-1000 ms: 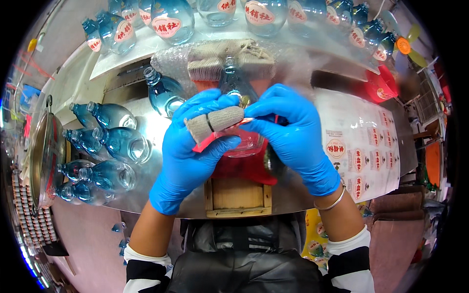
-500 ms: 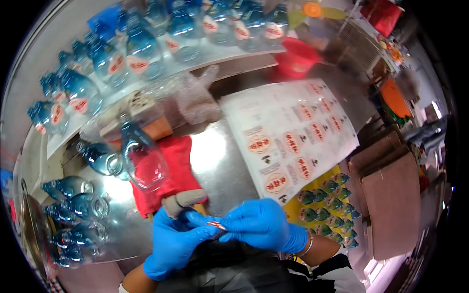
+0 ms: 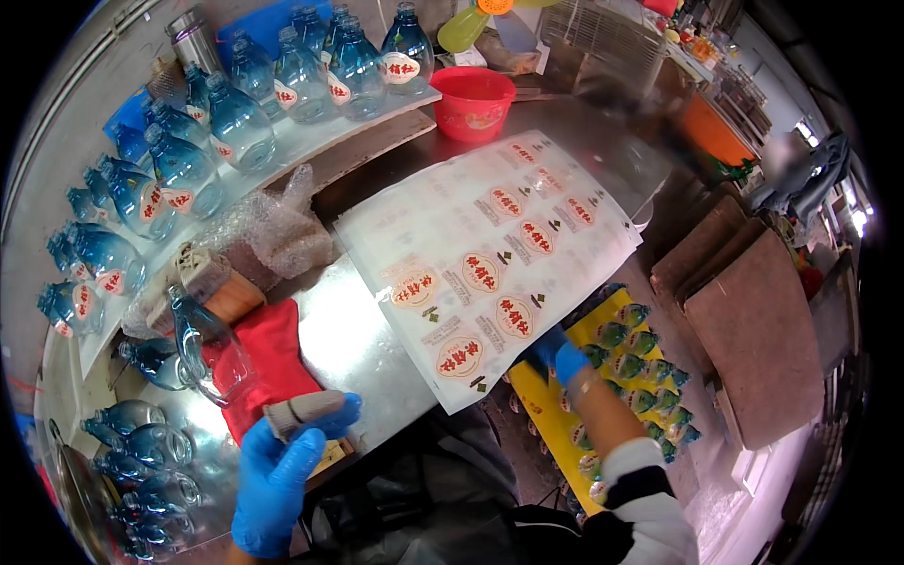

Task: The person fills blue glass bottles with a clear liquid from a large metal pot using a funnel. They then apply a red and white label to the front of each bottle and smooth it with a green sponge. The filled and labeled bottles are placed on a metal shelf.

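My left hand (image 3: 268, 490), in a blue glove, is over the table's near edge, thumb and fingers apart. A grey cloth piece (image 3: 306, 411) covers or lies along one finger; I cannot tell which. My right hand (image 3: 557, 356), also gloved, reaches to the near right edge of the white label sheet (image 3: 377, 235); its fingers are hidden there. Beneath that wrist is a yellow sheet (image 3: 541, 400) with rows of small blue-green bottle-shaped pieces (image 3: 640, 400). A blue glass bottle (image 3: 209, 344) leans on a red cloth (image 3: 273, 350), beyond my left hand.
Labelled blue bottles (image 3: 240, 122) crowd a white shelf (image 3: 282, 169) along the back left. Unlabelled bottles (image 3: 155, 443) lie at the left edge. Bubble wrap (image 3: 292, 226), a red basin (image 3: 471, 104) and a fan (image 3: 490, 14) are farther back. Brown boards (image 3: 758, 330) stand at right.
My hands, which were together at a small red-and-white piece, have parted. The right went right to the sheet's edge; the left moved slightly left and down. The view has shifted right.
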Motion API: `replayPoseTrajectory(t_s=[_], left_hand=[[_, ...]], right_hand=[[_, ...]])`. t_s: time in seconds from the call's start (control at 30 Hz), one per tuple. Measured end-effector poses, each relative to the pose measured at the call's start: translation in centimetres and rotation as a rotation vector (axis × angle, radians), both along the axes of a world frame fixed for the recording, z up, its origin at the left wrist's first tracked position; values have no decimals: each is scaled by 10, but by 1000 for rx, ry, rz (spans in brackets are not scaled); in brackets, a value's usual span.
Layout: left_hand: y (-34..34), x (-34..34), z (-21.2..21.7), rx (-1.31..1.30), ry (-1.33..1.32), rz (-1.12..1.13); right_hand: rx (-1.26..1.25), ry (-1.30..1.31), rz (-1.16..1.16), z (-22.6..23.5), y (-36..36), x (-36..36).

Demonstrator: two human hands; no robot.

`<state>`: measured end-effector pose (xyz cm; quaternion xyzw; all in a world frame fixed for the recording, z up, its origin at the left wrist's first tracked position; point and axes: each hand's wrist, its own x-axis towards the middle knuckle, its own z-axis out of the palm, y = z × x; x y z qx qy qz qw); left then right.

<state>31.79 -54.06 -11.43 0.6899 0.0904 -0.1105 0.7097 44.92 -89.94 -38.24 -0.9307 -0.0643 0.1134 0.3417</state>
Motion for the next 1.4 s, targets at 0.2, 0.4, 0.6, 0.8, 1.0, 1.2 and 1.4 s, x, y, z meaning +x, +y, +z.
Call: replayPoseTrajectory(t_s=[0.2, 0.4, 0.6, 0.8, 1.0, 1.2, 1.4], left_hand=[[22, -17, 10, 197, -129, 152], [65, -26, -13, 142, -107, 353], [56, -9, 3, 216, -151, 340], [67, -14, 6, 237, -212, 361], [74, -17, -3, 229, -100, 407], [89, -17, -27, 177, -302, 536], [112, -9, -56, 445, -547, 618]], right_hand=[[53, -183, -524, -34, -75, 66], [-77, -576, -1041, 33, -181, 27], [-201, -420, -574, 164, -124, 91], [-645, -290, -385, 167, -110, 122], [-583, -50, -346, 171, -122, 139], [-375, -315, -292, 149, -148, 129], [-302, -195, -267, 138, -179, 129]])
